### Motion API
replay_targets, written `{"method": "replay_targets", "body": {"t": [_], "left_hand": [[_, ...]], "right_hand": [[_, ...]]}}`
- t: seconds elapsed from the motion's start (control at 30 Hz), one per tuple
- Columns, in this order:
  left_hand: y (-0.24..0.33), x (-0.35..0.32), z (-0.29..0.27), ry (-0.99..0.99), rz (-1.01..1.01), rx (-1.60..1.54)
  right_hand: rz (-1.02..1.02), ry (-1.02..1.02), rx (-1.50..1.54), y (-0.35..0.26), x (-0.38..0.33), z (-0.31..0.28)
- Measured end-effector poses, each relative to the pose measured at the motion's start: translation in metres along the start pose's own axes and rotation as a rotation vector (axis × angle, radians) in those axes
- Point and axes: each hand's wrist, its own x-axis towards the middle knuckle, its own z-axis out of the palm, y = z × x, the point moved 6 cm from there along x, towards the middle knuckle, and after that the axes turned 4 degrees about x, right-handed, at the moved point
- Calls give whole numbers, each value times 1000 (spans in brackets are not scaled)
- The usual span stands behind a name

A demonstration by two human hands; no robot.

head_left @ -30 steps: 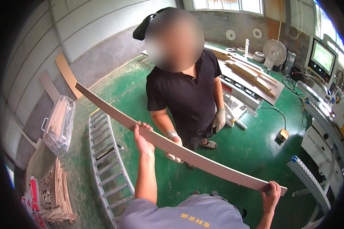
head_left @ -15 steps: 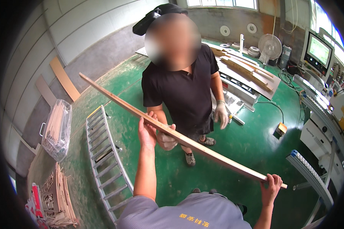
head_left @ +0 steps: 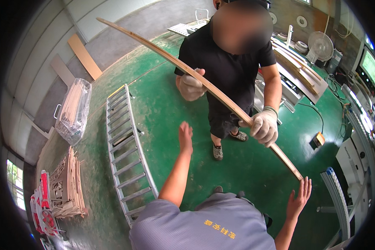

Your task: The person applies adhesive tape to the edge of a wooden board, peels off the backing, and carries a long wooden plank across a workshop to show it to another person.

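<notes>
A long, thin wooden strip (head_left: 225,98) slants across the view from far left to near right. Another person's two gloved hands grip it, one near its middle and the other closer to its near end. My left hand (head_left: 186,138) is off the strip, in the air below it, with its fingers stretched out and nothing in them. At the strip's near right end my right hand (head_left: 299,199) is open, fingers extended upward; its fingertips are at or just beside the end, and whether they touch cannot be told.
On my left an aluminium ladder (head_left: 131,166) lies on the green floor. Beyond it are a plastic-wrapped bundle of strips (head_left: 73,110) and a heap of wood offcuts (head_left: 71,187). The other person (head_left: 229,71) stands facing me. Machine rails (head_left: 339,204) rise at the right, near a foot pedal (head_left: 318,139).
Half a second ago both my hands held the strip. My left hand has let go and dropped away; my right has opened. The other person now grips it with both hands, nearer to them.
</notes>
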Motion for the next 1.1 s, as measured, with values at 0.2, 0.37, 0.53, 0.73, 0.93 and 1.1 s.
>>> {"method": "replay_targets", "body": {"t": [0.2, 0.37, 0.53, 0.73, 0.93, 1.1], "left_hand": [[-145, -62, -23, -27, -266, 119], [-168, -101, 36, -580, -282, 365], [-190, -178, 102, -1251, -8, 932], [-331, -200, 25, -1091, -529, 683], [-384, -169, -137, -912, -912, 1165], [-338, -139, -194, -523, -960, 1008]], "right_hand": [[36, -182, 173, 10, -42, 34], [183, -271, 361, 52, -114, 103], [785, -697, 483, 199, -308, 238], [934, -1054, 275, 212, -430, 228], [608, -1035, 58, 243, -512, 230], [1472, -696, 518, 201, -438, 210]]}}
